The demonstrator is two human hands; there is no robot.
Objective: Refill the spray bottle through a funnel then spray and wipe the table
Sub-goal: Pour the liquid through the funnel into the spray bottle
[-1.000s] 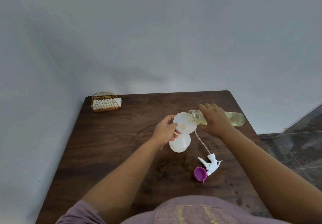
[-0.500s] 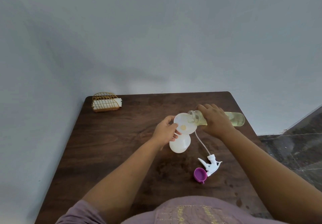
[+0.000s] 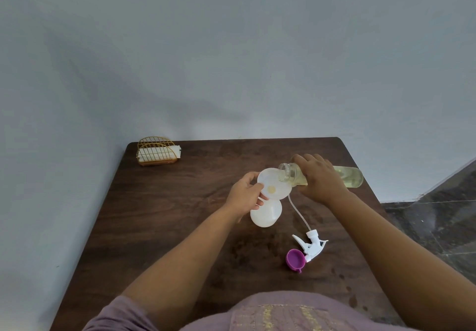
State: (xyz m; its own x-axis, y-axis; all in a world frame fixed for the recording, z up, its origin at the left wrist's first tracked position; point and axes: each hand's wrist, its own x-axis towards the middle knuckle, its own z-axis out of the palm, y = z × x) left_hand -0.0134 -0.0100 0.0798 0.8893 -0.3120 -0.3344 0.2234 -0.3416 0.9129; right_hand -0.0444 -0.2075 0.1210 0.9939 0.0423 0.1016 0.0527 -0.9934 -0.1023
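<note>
Our left hand (image 3: 244, 194) pinches the funnel (image 3: 274, 187) rim above the white bottle (image 3: 266, 213), while our right hand (image 3: 319, 178) grips the tilted refill bottle (image 3: 347, 176), mouth over the funnel, sprayer (image 3: 310, 245) below it.

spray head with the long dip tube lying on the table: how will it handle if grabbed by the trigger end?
The spray head looks like thin white plastic, so probably light. Its dip tube lies in a curve, so it will likely flex and trail. It lies beside the purple cap, so a careless grab may nudge that.
</note>
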